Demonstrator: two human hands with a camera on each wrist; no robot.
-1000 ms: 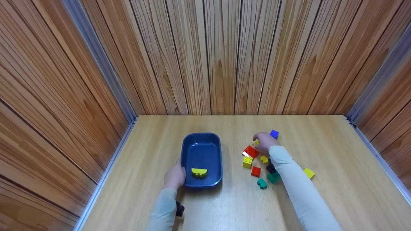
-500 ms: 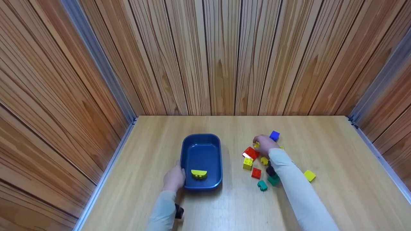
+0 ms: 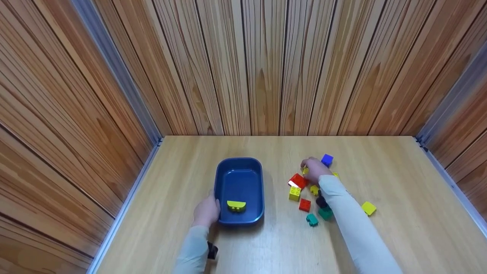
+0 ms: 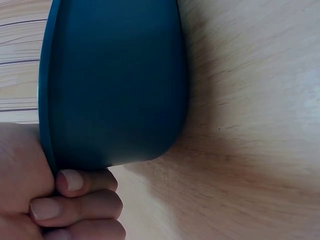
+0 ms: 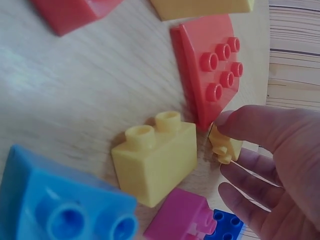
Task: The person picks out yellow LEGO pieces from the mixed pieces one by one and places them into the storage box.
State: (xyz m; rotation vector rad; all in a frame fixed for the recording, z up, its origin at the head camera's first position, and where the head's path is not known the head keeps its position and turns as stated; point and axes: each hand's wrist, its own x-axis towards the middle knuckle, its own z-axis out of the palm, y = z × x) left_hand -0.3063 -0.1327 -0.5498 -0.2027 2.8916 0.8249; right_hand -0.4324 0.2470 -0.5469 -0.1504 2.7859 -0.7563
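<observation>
At the left rim of a dark blue tray (image 3: 243, 186), my left hand (image 3: 206, 211) grips the near corner, its fingers curled beneath in the left wrist view. A yellow-green half-round block (image 3: 236, 206) lies inside the tray. To the right, my right hand (image 3: 315, 169) pinches a small yellow toy brick (image 5: 227, 142) between thumb and fingers, low over the table. A red sloped brick (image 5: 215, 65) with several studs lies right beside the thumb. Another yellow brick (image 5: 160, 165) with two studs sits below the palm side.
Around the right hand lie a purple-blue brick (image 3: 327, 160), a yellow brick (image 3: 294, 193), a small red brick (image 3: 304, 205), a teal piece (image 3: 312, 219) and a green brick (image 3: 325, 213) partly under the wrist. Farther right is a yellow block (image 3: 368, 208). Wood-patterned panels (image 3: 262, 68) stand behind.
Both hands stay almost where they were, the left at the tray and the right at the small yellow brick. The head view has shifted very slightly.
</observation>
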